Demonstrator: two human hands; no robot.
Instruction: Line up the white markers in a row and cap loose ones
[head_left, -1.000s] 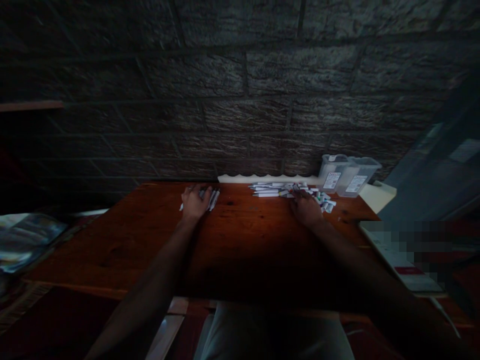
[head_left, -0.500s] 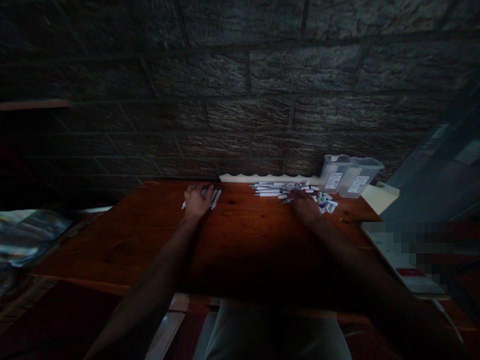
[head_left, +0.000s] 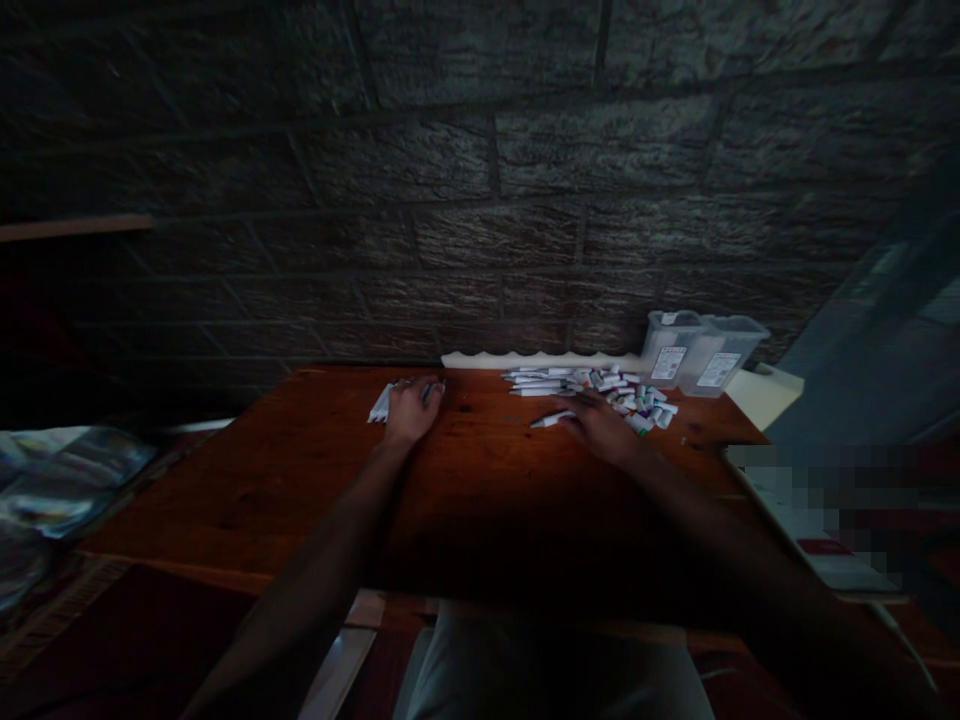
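Note:
My left hand (head_left: 411, 408) rests on the wooden table (head_left: 472, 470), its fingers curled over white markers at its right side. More white markers (head_left: 380, 404) lie side by side just left of that hand. My right hand (head_left: 602, 425) is closed on a white marker (head_left: 553, 419) with a grey tip end pointing left, low over the table. Behind it are a row of long white markers (head_left: 536, 381) and a heap of marker ends with coloured caps (head_left: 651, 406). My right fingers partly cover the heap.
Two clear plastic containers (head_left: 705, 355) with labels stand at the back right, beside a pale yellow block-like thing (head_left: 766, 390). A white wavy-edged strip (head_left: 540, 360) runs along the brick wall (head_left: 495, 230). A pale flat object (head_left: 810, 530) lies at the right edge.
My right hand has drawn a marker out of the heap toward me. My left hand has shifted right, uncovering the markers on its left.

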